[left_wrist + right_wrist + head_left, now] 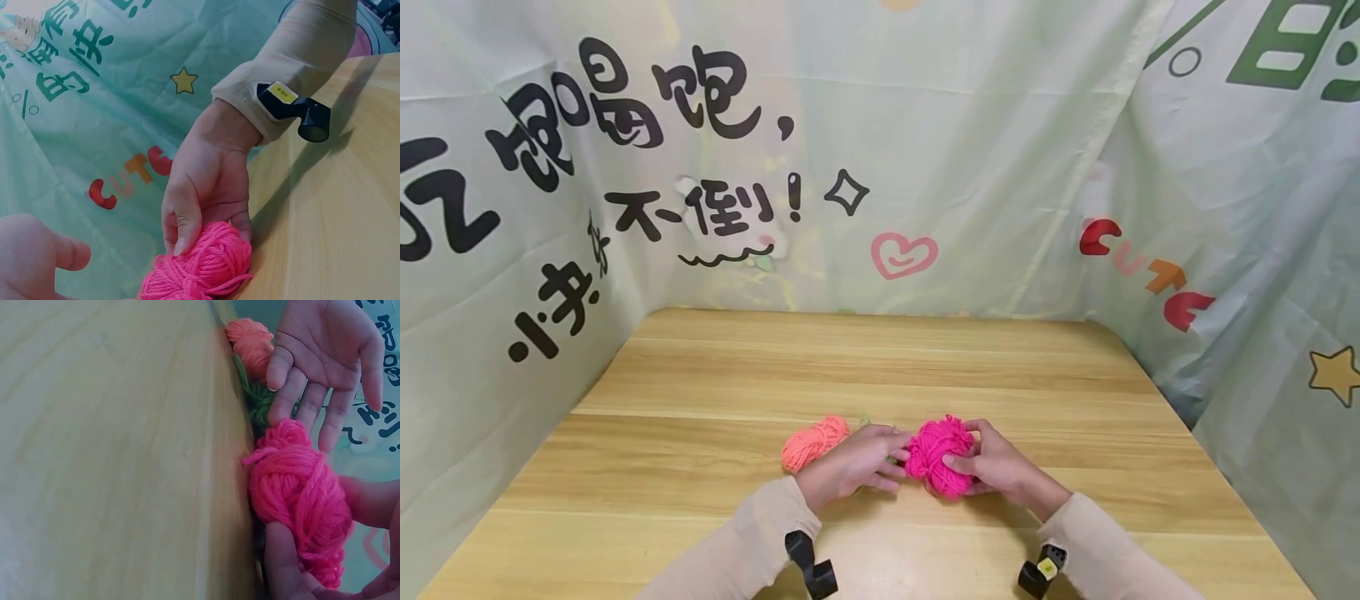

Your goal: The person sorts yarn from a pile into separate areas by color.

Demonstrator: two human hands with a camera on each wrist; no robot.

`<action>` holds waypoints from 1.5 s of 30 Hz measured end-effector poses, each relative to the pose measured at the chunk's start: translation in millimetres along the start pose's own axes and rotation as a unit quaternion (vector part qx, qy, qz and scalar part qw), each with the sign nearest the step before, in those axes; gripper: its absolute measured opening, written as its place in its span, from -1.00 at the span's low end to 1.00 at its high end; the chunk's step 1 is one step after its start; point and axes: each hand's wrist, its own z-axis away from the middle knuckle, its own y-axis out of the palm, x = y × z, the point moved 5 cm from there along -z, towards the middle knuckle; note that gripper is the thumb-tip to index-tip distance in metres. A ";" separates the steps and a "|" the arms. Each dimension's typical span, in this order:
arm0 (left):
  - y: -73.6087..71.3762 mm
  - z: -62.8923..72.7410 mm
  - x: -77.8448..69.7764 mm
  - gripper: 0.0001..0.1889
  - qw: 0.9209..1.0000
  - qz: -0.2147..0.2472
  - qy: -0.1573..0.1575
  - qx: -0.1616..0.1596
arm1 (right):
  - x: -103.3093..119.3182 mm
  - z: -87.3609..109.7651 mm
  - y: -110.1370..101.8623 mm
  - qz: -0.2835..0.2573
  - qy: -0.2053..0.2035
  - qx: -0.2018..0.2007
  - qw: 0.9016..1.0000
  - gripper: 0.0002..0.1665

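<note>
A ball of hot pink yarn sits near the front middle of the table, and my right hand grips its right side with thumb and fingers. My left hand is at the pink ball's left end, palm toward it, fingers extended with the tips right at the yarn. In the right wrist view those left fingers look straight and spread. Behind the left hand lies a ball of orange yarn. Some green yarn shows between the orange and pink balls, mostly hidden by the left hand in the head view.
The wooden table reaches back to a printed cloth curtain that hangs behind it and along both sides. Each sleeve carries a black wrist camera, the left one and the right one, low above the table.
</note>
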 end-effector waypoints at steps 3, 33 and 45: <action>0.3 -0.3 0.6 -0.43 1.000 -0.001 -0.001 0.001 | -1.1 -0.2 -0.5 0.004 0.002 -0.014 1.000 -0.28; 7.1 -5.0 -2.8 -0.59 0.999 -0.042 0.003 -0.020 | 22.4 7.6 -20.0 -0.032 -0.032 0.051 0.998 -0.43; 8.6 -7.8 -5.9 -0.63 0.998 -0.050 -0.003 -0.032 | 38.0 10.6 -30.2 -0.027 -0.038 0.035 0.998 -0.45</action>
